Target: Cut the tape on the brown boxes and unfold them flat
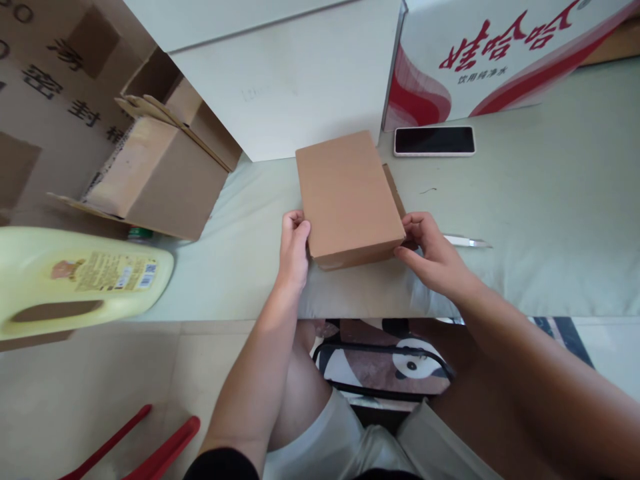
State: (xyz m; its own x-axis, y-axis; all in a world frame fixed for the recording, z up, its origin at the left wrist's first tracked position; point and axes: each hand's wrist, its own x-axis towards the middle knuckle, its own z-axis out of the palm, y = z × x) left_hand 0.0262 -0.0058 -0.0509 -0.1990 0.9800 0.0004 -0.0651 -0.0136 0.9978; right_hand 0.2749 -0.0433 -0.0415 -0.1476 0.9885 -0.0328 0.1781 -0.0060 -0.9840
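Observation:
A small brown cardboard box point(350, 197) sits on the pale green cloth in front of me, turned slightly. My left hand point(294, 248) grips its left side near the front corner, with the thumb against the edge. At the front right corner, my right hand point(434, 257) pinches the box's edge between thumb and fingers; some fingertips are hidden. A narrow cardboard flap point(394, 190) sticks out on the box's right side. Just beyond my right hand lies a utility knife point(469, 241), partly covered by the hand.
A smartphone point(435, 141) lies before a red-and-white carton point(465, 73). One white box point(295, 87) stands behind. On the left are opened cardboard boxes point(170, 173) and a yellow jug point(90, 280). Red handles point(165, 447) show over the floor, below the covered surface's front edge.

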